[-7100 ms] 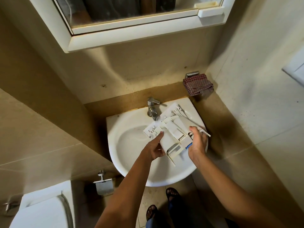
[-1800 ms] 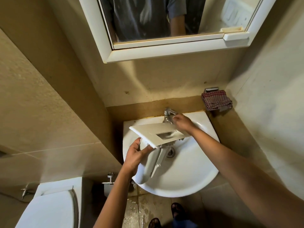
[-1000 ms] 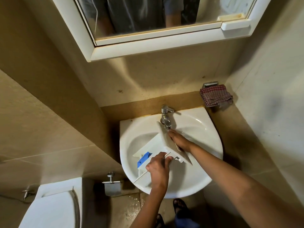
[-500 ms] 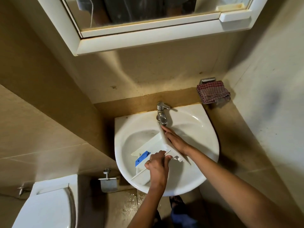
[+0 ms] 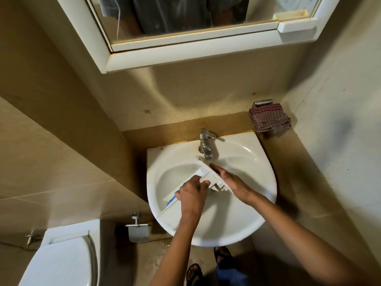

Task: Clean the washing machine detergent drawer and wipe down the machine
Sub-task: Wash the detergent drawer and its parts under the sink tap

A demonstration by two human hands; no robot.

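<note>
The white plastic detergent drawer point(image 5: 203, 172) lies tilted inside the white wash basin point(image 5: 243, 219), its front panel end up near the chrome tap point(image 5: 205, 144). A blue insert point(image 5: 170, 201) shows at its lower left end. My left hand point(image 5: 192, 195) lies over the drawer's middle, fingers curled on its body. My right hand point(image 5: 228, 179) presses flat along the front panel's right side. I cannot see water running from the tap. Much of the drawer's body is hidden under my left hand.
A red checked cloth point(image 5: 269, 118) hangs on a wall holder to the basin's right. A mirrored cabinet point(image 5: 191, 52) juts out above. At lower left stand the toilet point(image 5: 61, 263) and a toilet roll holder point(image 5: 137, 230). My feet in sandals point(image 5: 194, 274) stand on the wet floor.
My left hand slid up along the drawer and now covers most of the blue insert. The right hand stays on the panel. The camera tilted up slightly.
</note>
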